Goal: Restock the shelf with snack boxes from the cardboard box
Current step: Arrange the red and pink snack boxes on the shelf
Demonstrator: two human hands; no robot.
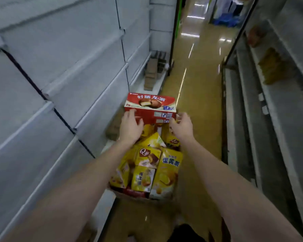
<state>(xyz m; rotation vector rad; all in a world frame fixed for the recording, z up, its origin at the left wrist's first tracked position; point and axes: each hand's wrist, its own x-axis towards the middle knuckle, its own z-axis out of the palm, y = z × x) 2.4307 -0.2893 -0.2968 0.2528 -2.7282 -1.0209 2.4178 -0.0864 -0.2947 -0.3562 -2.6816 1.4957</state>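
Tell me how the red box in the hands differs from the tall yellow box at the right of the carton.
The red box is held up above the pile by the left hand and right hand; the yellow box stands untouched in the carton. The red box lies lengthwise, the yellow one stands on end. The red box pictures a chocolate-coated pie, the yellow one a pale cake. Both are printed snack boxes.

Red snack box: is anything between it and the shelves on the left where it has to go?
Nothing visible does. The red snack box, gripped by the left hand and the right hand, sits above the cardboard box; the left shelves beside it look bare.
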